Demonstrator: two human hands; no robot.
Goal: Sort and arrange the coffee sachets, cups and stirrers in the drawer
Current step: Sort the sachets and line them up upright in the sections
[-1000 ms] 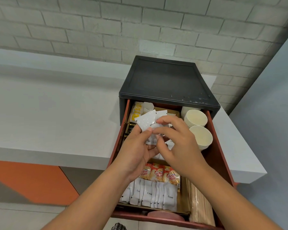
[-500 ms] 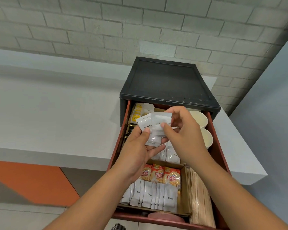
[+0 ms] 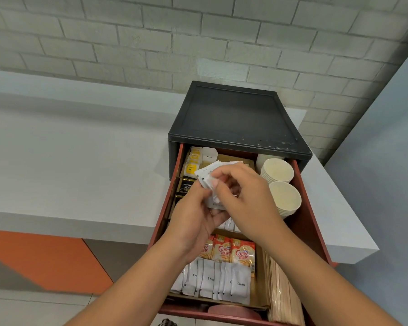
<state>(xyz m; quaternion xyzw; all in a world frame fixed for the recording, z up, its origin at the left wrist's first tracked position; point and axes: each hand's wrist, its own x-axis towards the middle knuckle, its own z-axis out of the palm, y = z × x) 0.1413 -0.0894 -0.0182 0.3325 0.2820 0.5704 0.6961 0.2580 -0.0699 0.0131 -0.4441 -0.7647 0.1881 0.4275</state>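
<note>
black housing overhanging drawer rear | cup stacks blocking right-rear | left hand, right hand crowding centre | sachets, stirrers filling front, probably no gap

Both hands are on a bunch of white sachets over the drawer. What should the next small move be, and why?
Probably square the white sachets into one even stack before setting them down: the left hand grips them from below, the right hand pinches them, and their top corners fan out unevenly, unlike the neat Cream row at the front.
</note>
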